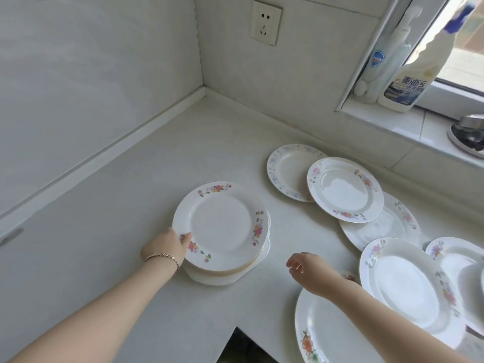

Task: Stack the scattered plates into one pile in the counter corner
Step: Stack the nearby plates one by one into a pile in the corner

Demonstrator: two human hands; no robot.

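A pile of white flowered plates [222,226] sits on the white counter [131,192], out from the corner [204,87]. My left hand [167,246], wearing a bracelet, grips the pile's left rim with the thumb on the top plate. My right hand [309,268] hovers empty with fingers apart, right of the pile. Scattered plates lie to the right: a blue-patterned one [285,171], one overlapping it [345,189], one beneath that [385,226], a near one [408,286], one at the right edge [463,265], and a large one under my right forearm [324,328].
A wall socket [265,22] is above the corner. Two cleaner bottles [408,74] stand on the window sill at the right, with a metal lid [468,134] beside them. The counter's front edge has a dark cut-out [243,347] near me.
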